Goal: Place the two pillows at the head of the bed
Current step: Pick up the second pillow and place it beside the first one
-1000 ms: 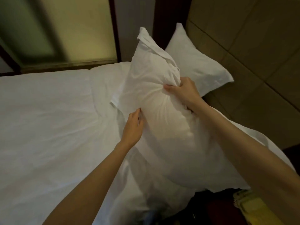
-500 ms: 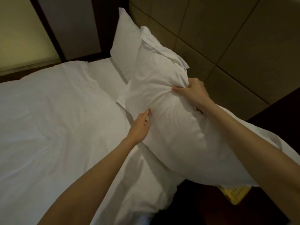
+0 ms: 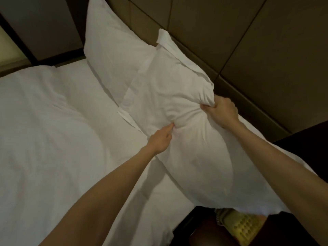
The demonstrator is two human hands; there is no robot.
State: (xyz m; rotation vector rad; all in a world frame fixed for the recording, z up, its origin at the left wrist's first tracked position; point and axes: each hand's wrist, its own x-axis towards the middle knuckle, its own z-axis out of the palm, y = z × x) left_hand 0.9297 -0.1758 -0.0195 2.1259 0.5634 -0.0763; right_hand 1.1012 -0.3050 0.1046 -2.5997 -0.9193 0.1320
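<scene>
Pillow [image 3: 191, 139] at frame centre, long axis running upper left to lower right, pinched by left hand [image 3: 159, 139] and right hand [image 3: 221, 110]; second pillow [image 3: 113, 55] propped beyond, against headboard [image 3: 248, 50], upper left.

Both hands [image 3: 159, 139] gripping near pillow [image 3: 186, 139] — second pillow [image 3: 113, 50] behind (against headboard [image 3: 248, 41]).

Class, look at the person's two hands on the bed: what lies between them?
In the head view, only the bunched cloth of the near pillow lies between the left hand and the right hand; both hands grip it.
</scene>
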